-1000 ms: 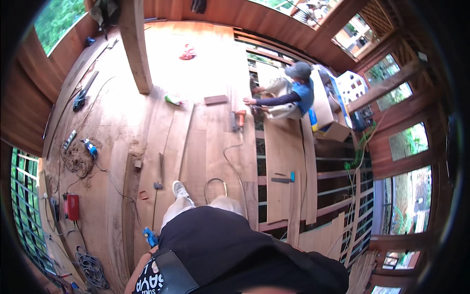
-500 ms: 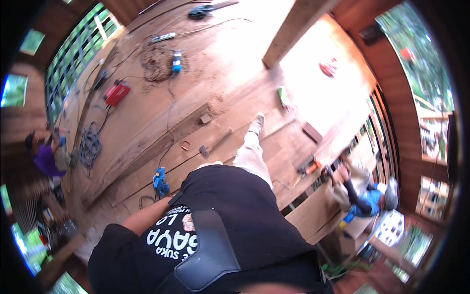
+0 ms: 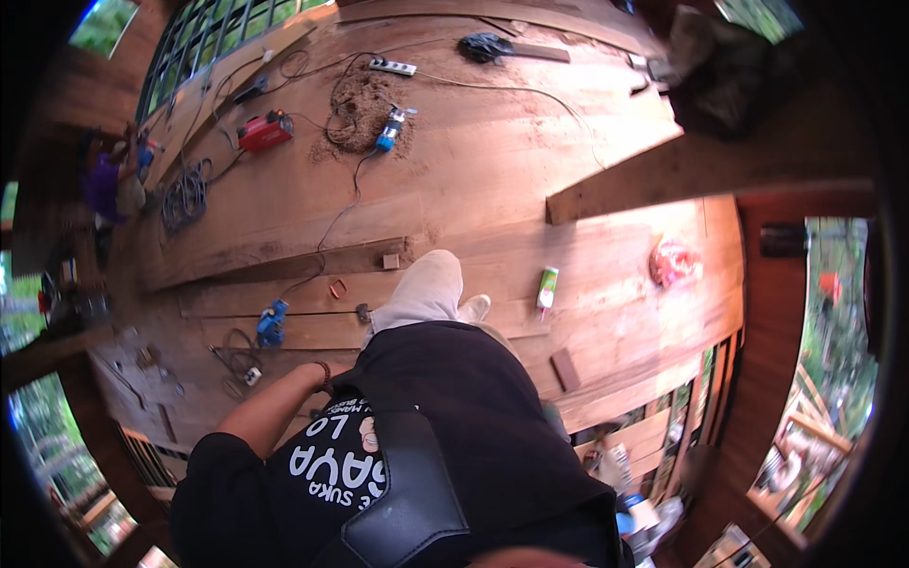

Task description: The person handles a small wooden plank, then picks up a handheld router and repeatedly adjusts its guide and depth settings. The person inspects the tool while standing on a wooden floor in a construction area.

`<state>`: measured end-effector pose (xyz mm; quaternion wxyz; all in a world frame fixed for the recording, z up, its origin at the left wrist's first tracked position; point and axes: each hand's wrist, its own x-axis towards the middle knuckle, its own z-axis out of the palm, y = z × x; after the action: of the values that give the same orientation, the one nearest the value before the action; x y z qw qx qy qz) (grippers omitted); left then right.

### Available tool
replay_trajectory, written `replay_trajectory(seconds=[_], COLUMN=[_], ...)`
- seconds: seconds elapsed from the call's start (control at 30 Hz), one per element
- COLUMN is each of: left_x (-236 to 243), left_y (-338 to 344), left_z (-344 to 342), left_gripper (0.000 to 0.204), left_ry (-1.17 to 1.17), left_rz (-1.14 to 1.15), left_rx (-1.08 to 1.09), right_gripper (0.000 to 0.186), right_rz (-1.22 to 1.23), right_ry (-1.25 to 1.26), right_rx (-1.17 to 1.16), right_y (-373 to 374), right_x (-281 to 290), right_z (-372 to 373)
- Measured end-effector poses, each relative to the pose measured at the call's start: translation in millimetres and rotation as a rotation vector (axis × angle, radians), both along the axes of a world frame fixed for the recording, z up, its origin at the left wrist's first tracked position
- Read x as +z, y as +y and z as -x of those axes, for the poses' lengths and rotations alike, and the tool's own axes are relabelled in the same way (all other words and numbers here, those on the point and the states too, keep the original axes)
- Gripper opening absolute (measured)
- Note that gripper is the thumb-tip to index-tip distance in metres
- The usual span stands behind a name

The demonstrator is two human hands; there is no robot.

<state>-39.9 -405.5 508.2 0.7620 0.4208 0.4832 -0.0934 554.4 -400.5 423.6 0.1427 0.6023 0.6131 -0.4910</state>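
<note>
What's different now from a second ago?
The view has turned left, so the scene swings clockwise: the red machine shifts from lower left to upper left. The left forearm shows more, while the orange nail gun drops from sight. No grasp or release is visible. The blue power tool and red plastic bag stay put on the floor.

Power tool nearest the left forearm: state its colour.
The tool is mostly blue, clearest in the head view.
</note>
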Motion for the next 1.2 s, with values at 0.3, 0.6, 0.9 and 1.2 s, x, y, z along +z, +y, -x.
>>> replay_trajectory(seconds=[0.3,0.6,0.9,1.2], left_x=[-106,-92,-98,-188], left_y=[148,241,277,381], left_z=[-33,-17,-54,-104], left_gripper=[0.025,0.019,0.015,0.017], left_ry=[0.425,0.326,0.446,0.496], left_rz=[-0.131,-0.062,0.06,0.211], left_rx=[0.633,1.539,2.264,2.265], right_gripper=[0.065,0.105,0.106,0.087], right_rz=[-0.098,-0.231,-0.369,-0.482], right_ry=[0.079,-0.219,-0.035,-0.113], right_rx=[-0.227,0.548,1.343,1.785], right_y=[423,626,773,806], right_x=[30,45,-1,-201], right_z=[113,280,537,697])
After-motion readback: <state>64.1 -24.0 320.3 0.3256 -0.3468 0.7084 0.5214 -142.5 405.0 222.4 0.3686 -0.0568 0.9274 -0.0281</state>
